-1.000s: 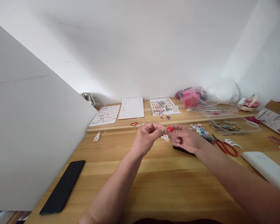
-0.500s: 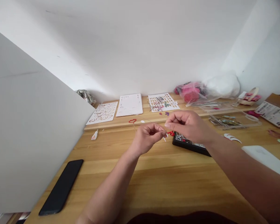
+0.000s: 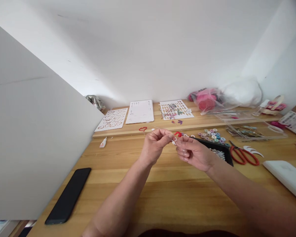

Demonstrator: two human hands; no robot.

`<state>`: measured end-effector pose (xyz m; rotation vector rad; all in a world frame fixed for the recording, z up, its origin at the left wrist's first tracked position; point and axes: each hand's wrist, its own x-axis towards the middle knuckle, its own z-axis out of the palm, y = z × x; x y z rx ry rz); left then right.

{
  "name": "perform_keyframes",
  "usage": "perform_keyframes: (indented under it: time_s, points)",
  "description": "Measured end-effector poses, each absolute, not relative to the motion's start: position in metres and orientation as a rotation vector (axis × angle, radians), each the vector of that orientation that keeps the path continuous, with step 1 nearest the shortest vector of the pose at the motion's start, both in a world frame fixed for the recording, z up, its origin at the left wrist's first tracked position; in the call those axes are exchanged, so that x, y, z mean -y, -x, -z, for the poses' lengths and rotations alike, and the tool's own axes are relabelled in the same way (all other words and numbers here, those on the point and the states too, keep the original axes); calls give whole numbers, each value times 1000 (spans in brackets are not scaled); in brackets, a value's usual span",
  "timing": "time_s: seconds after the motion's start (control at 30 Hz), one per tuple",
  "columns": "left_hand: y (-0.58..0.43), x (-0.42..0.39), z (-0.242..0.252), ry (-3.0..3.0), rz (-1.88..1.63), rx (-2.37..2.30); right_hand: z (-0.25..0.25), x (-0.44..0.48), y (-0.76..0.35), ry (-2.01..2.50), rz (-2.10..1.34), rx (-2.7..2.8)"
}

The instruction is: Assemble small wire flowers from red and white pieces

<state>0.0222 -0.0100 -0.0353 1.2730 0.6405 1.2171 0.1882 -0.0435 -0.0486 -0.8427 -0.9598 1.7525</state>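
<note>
Low at the middle of the head view, just above the bench (image 3: 138, 197), two bare hands are meeting fingertip to fingertip. The left hand (image 3: 154, 146) is pinching a small curved red piece (image 3: 178, 134) between thumb and forefinger, its grip closed; the rest of the piece is sticking out towards the right hand (image 3: 194, 153). That hand is also drawing its thumb and forefinger together, and its grip appears to be holding a thin white piece (image 3: 174, 141) hanging just under the red one. Whether the two pieces are joined, I cannot tell at this size.

Behind the right forearm, a black tray (image 3: 212, 144) of small beads is lying partly hidden. Just beyond it a cluster of pale round spools (image 3: 213, 135) is sitting, with red-handled scissors (image 3: 238, 149) resting beside the tray. Left of the hands, a red heart-shaped outline (image 3: 145, 127) is lying near the raised ledge, and a small white bottle (image 3: 103, 143) is lying farther left.

As I judge it, close two-handed work on the small pieces is the step in hand. The next move would be calling for a steady left pinch, light right fingertips and a clear sight of where red and white are meeting.
</note>
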Motion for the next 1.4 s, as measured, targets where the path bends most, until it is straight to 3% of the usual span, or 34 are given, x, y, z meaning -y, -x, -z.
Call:
perform_keyframes:
  time_s: [0.2,0.33,1.03,1.4]
  points:
    - [-22,10,37,-1447,-1226,-821,26,62,-187,1171,-984,1535]
    - [-21,13,35,-1537,-1066,-733,12,59,-194,1219,-622,1601]
    - [-24,17,32,-1408,-999,-687,21,44,-190,1035,-4,1780]
    - [-22,17,30,-1383,-965,-717,19,42,-195,919,137,1830]
